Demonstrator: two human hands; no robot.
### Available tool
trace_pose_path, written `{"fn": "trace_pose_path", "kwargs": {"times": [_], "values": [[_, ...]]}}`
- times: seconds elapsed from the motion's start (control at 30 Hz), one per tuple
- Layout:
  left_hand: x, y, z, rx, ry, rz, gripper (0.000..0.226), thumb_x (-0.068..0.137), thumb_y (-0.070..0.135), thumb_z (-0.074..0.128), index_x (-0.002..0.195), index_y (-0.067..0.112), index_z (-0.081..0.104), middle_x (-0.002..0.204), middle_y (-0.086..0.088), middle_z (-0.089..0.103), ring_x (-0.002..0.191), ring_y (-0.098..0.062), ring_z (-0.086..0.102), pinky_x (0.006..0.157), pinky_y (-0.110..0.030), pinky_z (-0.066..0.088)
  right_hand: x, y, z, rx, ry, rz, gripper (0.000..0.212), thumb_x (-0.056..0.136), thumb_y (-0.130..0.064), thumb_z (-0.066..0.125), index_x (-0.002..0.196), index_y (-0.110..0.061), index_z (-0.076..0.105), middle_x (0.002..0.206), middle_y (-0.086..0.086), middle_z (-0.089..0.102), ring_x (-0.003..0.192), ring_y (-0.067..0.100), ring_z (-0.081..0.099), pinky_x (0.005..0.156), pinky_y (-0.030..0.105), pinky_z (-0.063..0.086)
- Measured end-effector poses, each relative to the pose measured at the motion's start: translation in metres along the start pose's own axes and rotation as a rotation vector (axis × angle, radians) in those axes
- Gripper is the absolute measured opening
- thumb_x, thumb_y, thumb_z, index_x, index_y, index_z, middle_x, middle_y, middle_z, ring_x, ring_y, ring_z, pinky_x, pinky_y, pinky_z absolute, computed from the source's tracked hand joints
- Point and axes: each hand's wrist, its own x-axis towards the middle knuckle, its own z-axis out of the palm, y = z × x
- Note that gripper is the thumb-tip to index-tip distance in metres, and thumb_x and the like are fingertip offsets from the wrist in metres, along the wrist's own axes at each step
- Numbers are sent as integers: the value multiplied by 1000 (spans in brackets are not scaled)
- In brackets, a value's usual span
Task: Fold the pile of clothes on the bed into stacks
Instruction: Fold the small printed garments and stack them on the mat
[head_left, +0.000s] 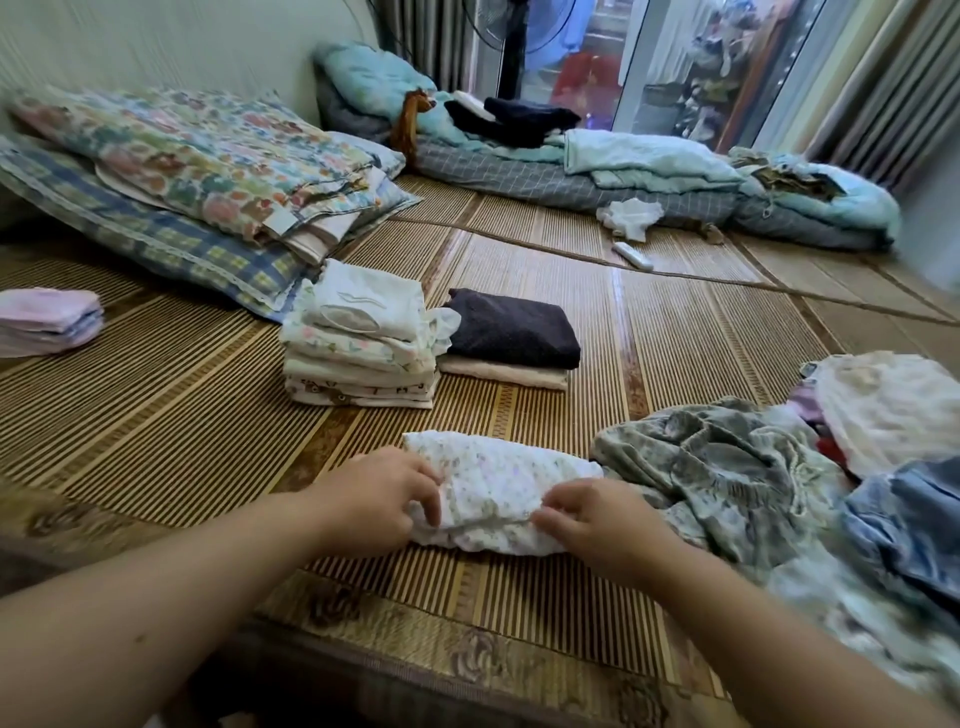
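Your left hand (379, 499) and right hand (597, 519) both have their fingers curled onto a small white floral garment (504, 483). The left pinches its left edge and the right pinches the thick, doubled fold at its near right corner. The garment is soft, thin cotton with a tiny pastel print. It is folded into a puffy oblong and lies on the ribbed woven bamboo mat (675, 322) that covers the bed, directly in front of you.

Just to its right, the unfolded pile (727, 467) slumps in crumpled grey-green floral cloth, blue fabric and cream lace.

Beyond the garment is a squared stack of pale folded clothes (358, 348). Touching its right side, a dark folded piece (511, 327) lies on a cream one (504, 375). A low pink stack (49, 319) sits far to the left.
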Motion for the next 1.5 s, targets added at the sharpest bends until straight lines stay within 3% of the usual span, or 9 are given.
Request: {"fn": "trace_pose_path", "kwargs": {"times": [0.13,0.23,0.3,0.5,0.67,1.03,1.17,1.3,1.5], "values": [[27,17,10,-240,308,-299,2,91,32,55,90,33,57,104,4,56,85,-8,55,63,-21,40,21,2,10,329,316,333,38,97,-37,51,130,-18,53,120,9,60,104,21,58,90,42,50],[47,18,17,-258,255,-658,67,82,60,61,132,18,44,133,-13,42,115,-29,49,86,-36,46,42,1,13,280,264,552,68,86,-45,67,138,-11,40,137,18,42,117,32,51,96,44,48],[52,14,19,-170,151,-759,89,72,67,68,138,14,39,140,-16,37,126,-35,41,99,-38,40,53,1,13,181,115,651,81,74,-50,78,133,-9,41,136,20,42,116,34,52,93,42,51],[53,9,23,-133,61,-684,67,71,57,74,124,24,52,132,-7,47,121,-28,42,98,-36,40,70,2,12,-149,-79,629,53,66,-64,74,91,-20,57,120,9,51,111,28,44,85,34,39],[42,7,22,-457,183,-515,31,83,39,70,111,30,59,104,7,63,105,-19,56,92,-39,48,58,-8,15,128,25,370,9,75,-19,64,84,-16,64,84,2,65,79,19,62,63,32,55],[43,-20,-86,-1132,412,-260,22,89,25,65,107,25,54,102,-9,71,82,-28,74,67,-45,60,84,-38,-51,1202,181,201,34,81,4,67,108,-12,54,105,18,66,79,30,74,59,39,59],[66,-62,-155,-1258,571,-328,45,87,23,69,126,19,46,109,-12,66,86,-36,71,67,-51,59,154,-83,-78,1292,197,132,41,79,7,67,114,-8,53,110,19,65,88,34,72,67,48,60],[83,-115,-190,-1274,660,-479,48,91,16,65,134,12,43,106,-13,64,87,-34,67,61,-44,58,222,-119,-88,1259,153,125,43,76,6,70,114,-9,56,107,17,66,85,32,70,60,40,59],[115,-171,-170,-895,598,-643,53,94,18,58,142,16,37,121,-15,59,100,-34,61,82,-45,55,293,-120,-62,720,198,156,54,76,-11,76,123,-21,52,107,4,62,85,17,61,59,27,52]]}}
